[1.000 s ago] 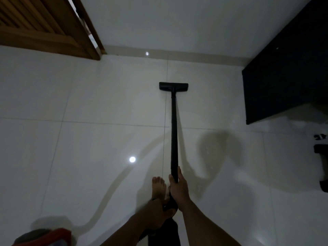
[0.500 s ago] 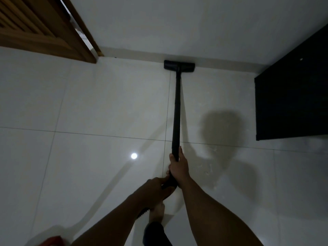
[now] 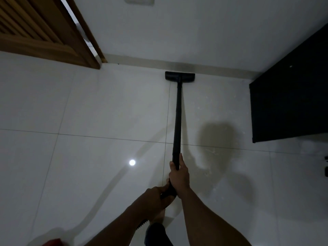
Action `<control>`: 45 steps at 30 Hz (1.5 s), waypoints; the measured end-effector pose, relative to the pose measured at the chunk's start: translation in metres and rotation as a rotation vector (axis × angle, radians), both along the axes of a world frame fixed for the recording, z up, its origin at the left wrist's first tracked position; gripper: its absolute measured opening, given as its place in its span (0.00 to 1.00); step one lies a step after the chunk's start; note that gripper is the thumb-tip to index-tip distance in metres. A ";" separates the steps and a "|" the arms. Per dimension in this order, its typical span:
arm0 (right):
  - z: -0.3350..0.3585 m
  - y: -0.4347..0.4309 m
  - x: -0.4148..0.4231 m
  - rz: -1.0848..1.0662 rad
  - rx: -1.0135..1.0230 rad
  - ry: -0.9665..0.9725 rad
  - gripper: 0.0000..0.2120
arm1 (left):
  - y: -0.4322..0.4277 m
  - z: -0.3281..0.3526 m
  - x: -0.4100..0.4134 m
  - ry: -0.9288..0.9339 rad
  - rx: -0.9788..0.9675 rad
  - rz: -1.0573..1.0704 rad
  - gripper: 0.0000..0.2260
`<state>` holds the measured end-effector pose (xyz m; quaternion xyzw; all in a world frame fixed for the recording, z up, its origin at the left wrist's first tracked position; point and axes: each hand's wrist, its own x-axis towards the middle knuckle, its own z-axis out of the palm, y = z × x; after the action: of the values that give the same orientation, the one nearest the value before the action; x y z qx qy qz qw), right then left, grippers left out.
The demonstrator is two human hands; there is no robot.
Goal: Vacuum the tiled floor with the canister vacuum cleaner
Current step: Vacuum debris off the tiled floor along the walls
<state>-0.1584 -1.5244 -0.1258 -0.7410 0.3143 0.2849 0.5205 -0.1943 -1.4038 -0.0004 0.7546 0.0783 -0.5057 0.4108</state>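
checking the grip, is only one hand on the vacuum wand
No, the right hand and the left hand both grip the black wand.

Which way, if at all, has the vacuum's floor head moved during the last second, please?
Yes: the floor head moved forward, reaching the baseboard at the wall.

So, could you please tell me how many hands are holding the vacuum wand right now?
2. The right hand grips the vacuum wand partway up the tube; the left hand holds its handle end just behind, nearer the body.
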 end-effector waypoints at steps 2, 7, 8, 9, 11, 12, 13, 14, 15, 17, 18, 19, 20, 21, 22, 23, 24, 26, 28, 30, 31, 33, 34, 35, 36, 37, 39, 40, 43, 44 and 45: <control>0.009 0.002 -0.019 -0.015 0.010 -0.001 0.30 | 0.003 0.006 -0.022 -0.021 -0.003 0.006 0.23; 0.042 0.006 -0.082 0.009 -0.027 -0.032 0.30 | 0.011 0.021 -0.087 -0.080 -0.005 -0.072 0.24; 0.047 0.007 -0.097 0.026 -0.043 -0.042 0.30 | 0.012 0.024 -0.102 -0.083 0.006 -0.076 0.24; 0.051 0.008 -0.114 0.041 -0.060 -0.056 0.29 | 0.013 0.028 -0.117 -0.091 0.011 -0.084 0.24; 0.067 0.013 -0.154 0.046 -0.080 -0.073 0.29 | 0.018 0.045 -0.157 -0.118 -0.017 -0.102 0.23; 0.076 0.015 -0.174 0.027 -0.078 -0.081 0.29 | 0.020 0.053 -0.178 -0.125 -0.035 -0.107 0.22; 0.089 0.018 -0.193 -0.006 -0.061 -0.100 0.27 | 0.023 0.058 -0.199 -0.137 -0.047 -0.106 0.21; 0.103 0.019 -0.217 -0.032 -0.042 -0.118 0.26 | 0.027 0.065 -0.223 -0.144 -0.052 -0.106 0.20; 0.115 0.021 -0.237 -0.048 -0.028 -0.136 0.26 | 0.030 0.068 -0.243 -0.142 -0.049 -0.102 0.20; 0.126 0.024 -0.275 -0.077 -0.012 -0.142 0.27 | 0.035 0.070 -0.282 -0.140 -0.052 -0.107 0.21; 0.127 0.024 -0.295 -0.108 0.000 -0.131 0.28 | 0.037 0.074 -0.301 -0.143 -0.062 -0.109 0.21; 0.126 0.026 -0.317 -0.139 0.006 -0.120 0.29 | 0.040 0.078 -0.322 -0.150 -0.069 -0.118 0.22; 0.126 0.027 -0.338 -0.162 0.005 -0.116 0.29 | 0.042 0.082 -0.340 -0.152 -0.078 -0.128 0.22; 0.127 0.028 -0.357 -0.174 0.008 -0.117 0.29 | 0.043 0.083 -0.357 -0.160 -0.084 -0.146 0.22; 0.127 0.028 -0.374 -0.186 0.005 -0.117 0.29 | 0.044 0.085 -0.373 -0.164 -0.081 -0.167 0.22; 0.129 0.027 -0.391 -0.201 0.011 -0.123 0.29 | 0.044 0.087 -0.390 -0.170 -0.080 -0.180 0.22; 0.131 0.025 -0.407 -0.214 0.014 -0.121 0.29 | 0.043 0.091 -0.407 -0.169 -0.073 -0.189 0.23; 0.132 0.021 -0.440 -0.243 0.032 -0.114 0.29 | 0.038 0.097 -0.439 -0.180 -0.062 -0.195 0.23; 0.135 0.018 -0.475 -0.261 0.043 -0.101 0.30 | 0.033 0.099 -0.473 -0.198 -0.043 -0.193 0.23; 0.138 0.014 -0.506 -0.271 0.053 -0.102 0.29 | 0.031 0.090 -0.508 -0.197 -0.020 -0.193 0.24; 0.138 0.012 -0.524 -0.271 0.055 -0.100 0.30 | 0.030 0.084 -0.529 -0.205 0.000 -0.212 0.25; 0.137 0.008 -0.564 -0.260 0.051 -0.097 0.30 | 0.028 0.066 -0.574 -0.221 0.073 -0.296 0.30; 0.135 0.006 -0.582 -0.259 0.052 -0.090 0.30 | 0.027 0.057 -0.593 -0.221 0.096 -0.313 0.33; 0.135 0.004 -0.610 -0.258 0.044 -0.086 0.30 | 0.025 0.053 -0.620 -0.241 0.098 -0.326 0.34; 0.133 0.003 -0.626 -0.256 0.040 -0.087 0.30 | 0.026 0.048 -0.636 -0.253 0.082 -0.311 0.33; 0.132 0.002 -0.644 -0.253 0.041 -0.092 0.30 | 0.025 0.055 -0.654 -0.264 0.059 -0.300 0.32; 0.134 0.000 -0.686 -0.257 0.050 -0.089 0.30 | 0.021 0.082 -0.691 -0.268 0.006 -0.263 0.28; 0.136 -0.001 -0.707 -0.258 0.055 -0.076 0.30 | 0.019 0.099 -0.708 -0.237 -0.024 -0.252 0.27; 0.139 -0.001 -0.776 -0.264 0.051 -0.040 0.30 | 0.018 0.119 -0.764 -0.126 -0.038 -0.261 0.22; 0.139 0.000 -0.797 -0.267 0.050 -0.027 0.30 | 0.020 0.118 -0.781 -0.128 -0.050 -0.264 0.21; 0.140 0.002 -0.813 -0.274 0.055 -0.017 0.30 | 0.024 0.116 -0.797 -0.129 -0.064 -0.259 0.21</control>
<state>-0.9715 -1.5224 0.0140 -0.6791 0.4002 0.2132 0.5772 -0.9908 -1.3794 0.1156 0.7758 -0.0627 -0.5072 0.3701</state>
